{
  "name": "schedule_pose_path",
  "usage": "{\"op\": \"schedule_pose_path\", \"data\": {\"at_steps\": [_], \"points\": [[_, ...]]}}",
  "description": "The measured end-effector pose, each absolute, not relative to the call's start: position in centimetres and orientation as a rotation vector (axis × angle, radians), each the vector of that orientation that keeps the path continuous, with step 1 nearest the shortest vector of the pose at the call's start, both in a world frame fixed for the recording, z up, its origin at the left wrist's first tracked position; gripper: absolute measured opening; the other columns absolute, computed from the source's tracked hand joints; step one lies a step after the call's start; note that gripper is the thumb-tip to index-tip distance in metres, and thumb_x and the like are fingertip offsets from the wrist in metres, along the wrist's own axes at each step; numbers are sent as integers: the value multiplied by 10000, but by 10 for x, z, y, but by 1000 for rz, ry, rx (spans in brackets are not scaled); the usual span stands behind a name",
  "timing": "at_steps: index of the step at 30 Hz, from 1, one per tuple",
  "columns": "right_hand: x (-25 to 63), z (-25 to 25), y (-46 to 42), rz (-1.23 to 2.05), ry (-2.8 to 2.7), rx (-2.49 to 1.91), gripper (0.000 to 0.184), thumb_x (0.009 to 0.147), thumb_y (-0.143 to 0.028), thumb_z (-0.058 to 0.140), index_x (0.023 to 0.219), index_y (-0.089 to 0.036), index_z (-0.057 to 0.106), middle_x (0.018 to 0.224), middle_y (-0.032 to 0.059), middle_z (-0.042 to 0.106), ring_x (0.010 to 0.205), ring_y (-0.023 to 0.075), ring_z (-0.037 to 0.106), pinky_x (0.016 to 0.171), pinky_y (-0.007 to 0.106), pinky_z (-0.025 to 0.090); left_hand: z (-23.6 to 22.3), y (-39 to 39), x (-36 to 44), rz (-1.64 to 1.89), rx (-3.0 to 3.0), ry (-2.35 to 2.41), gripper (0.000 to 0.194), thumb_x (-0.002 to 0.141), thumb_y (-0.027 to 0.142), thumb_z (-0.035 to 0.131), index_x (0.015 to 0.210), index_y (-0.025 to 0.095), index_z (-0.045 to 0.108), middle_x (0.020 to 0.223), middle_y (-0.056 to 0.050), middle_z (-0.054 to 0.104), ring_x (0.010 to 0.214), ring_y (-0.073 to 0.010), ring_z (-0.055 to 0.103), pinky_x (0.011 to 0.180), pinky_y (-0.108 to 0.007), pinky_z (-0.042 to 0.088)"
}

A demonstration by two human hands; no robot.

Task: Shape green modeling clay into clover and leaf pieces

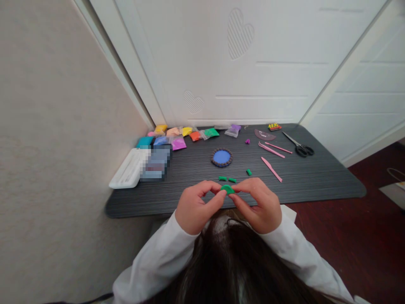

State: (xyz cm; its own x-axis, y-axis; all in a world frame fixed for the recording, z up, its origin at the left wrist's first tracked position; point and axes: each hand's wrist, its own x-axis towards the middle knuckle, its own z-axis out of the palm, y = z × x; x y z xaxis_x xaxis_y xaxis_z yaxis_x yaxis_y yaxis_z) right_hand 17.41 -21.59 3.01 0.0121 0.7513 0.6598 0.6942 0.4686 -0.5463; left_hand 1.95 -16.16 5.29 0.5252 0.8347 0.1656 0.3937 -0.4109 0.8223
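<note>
Between my two hands, near the front edge of the dark table (190,198), is a piece of green clay (228,189) with a curved, flattened shape. My left hand (199,204) pinches its left side between thumb and fingers. On its right side my right hand (257,204) grips it the same way. Just beyond the fingers lie two short green clay strips (222,178), with a small green clay lump (249,172) to their right. Farther back rests a blue clay disc (222,157) edged with a ring of brown clay beads.
Bags of coloured clay (179,144) line the back left. A white case (128,169) sits at the left end. On the right are a pink knife tool (271,169), other pink tools (272,150), black scissors (302,148) and a small purple lump (247,141). White panels rise behind.
</note>
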Motion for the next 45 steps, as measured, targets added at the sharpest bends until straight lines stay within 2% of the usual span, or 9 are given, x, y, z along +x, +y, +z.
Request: {"op": "schedule_pose_path", "data": {"at_steps": [3, 5, 8, 10, 19, 23, 28, 36, 45], "points": [[174, 31, -217, 84, -1692, -1262, 171, 703, -168, 575, 871, -202, 580, 782, 29, 636, 777, 153, 567, 709, 307, 451, 52, -161, 18, 763, 2006, 980, 185, 762, 295, 466, 707, 158, 576, 673, -2, 587, 648, -114, 509, 627, -230, 383], [174, 33, -217, 128, -1670, -1273, 150, 707, -181, 574, 856, -195, 579, 757, 27, 632, 753, 145, 570, 692, 292, 457, 51, -162, 17, 825, 1986, 949, 160, 766, 290, 464, 781, 166, 564, 720, -8, 585, 676, -120, 510, 641, -239, 384], [175, 36, -219, 203, -1651, -1278, 133, 719, -209, 560, 851, -195, 577, 739, 21, 629, 722, 137, 574, 669, 278, 463, 51, -162, 14, 908, 2012, 869, 246, 709, 262, 549, 941, 182, 535, 832, -31, 582, 759, -140, 515, 682, -255, 393], [175, 37, -220, 235, -1659, -1268, 133, 726, -219, 552, 855, -199, 576, 744, 19, 631, 719, 136, 576, 671, 278, 464, 52, -161, 13, 902, 2058, 796, 299, 679, 237, 581, 971, 188, 539, 886, -47, 577, 815, -154, 516, 719, -268, 400], [176, 38, -222, 267, -1711, -1243, 135, 722, -205, 556, 856, -199, 575, 770, 28, 638, 743, 144, 580, 697, 290, 464, 53, -158, 10, 892, 2122, 654, 211, 689, 169, 568, 899, 185, 569, 904, -57, 567, 880, -162, 512, 799, -288, 399], [175, 37, -222, 217, -1688, -1232, 159, 709, -173, 571, 866, -196, 572, 776, 26, 632, 760, 140, 574, 707, 288, 461, 51, -159, 9, 884, 2080, 726, 226, 703, 189, 556, 928, 180, 538, 907, -54, 562, 857, -157, 509, 759, -276, 401], [173, 37, -221, 135, -1677, -1198, 207, 697, -133, 579, 891, -203, 568, 779, 28, 626, 766, 148, 564, 700, 304, 456, 51, -161, 12, 833, 2033, 755, 105, 729, 215, 526, 816, 158, 534, 824, -45, 569, 797, -146, 523, 751, -268, 406], [172, 36, -219, 61, -1694, -1144, 273, 670, -79, 592, 911, -201, 556, 780, 32, 616, 752, 148, 549, 686, 319, 455, 53, -163, 16, 824, 2075, 817, 98, 733, 219, 518, 785, 155, 571, 782, -38, 591, 759, -134, 541, 729, -252, 422], [172, 34, -222, 203, -1651, -1039, 377, 650, -41, 590, 977, -213, 519, 845, 40, 606, 804, 158, 553, 728, 342, 467, 54, -164, 17, 1093, 2278, 703, 123, 686, 113, 551, 789, 148, 609, 754, -37, 620, 751, -126, 554, 719, -255, 448]]}}
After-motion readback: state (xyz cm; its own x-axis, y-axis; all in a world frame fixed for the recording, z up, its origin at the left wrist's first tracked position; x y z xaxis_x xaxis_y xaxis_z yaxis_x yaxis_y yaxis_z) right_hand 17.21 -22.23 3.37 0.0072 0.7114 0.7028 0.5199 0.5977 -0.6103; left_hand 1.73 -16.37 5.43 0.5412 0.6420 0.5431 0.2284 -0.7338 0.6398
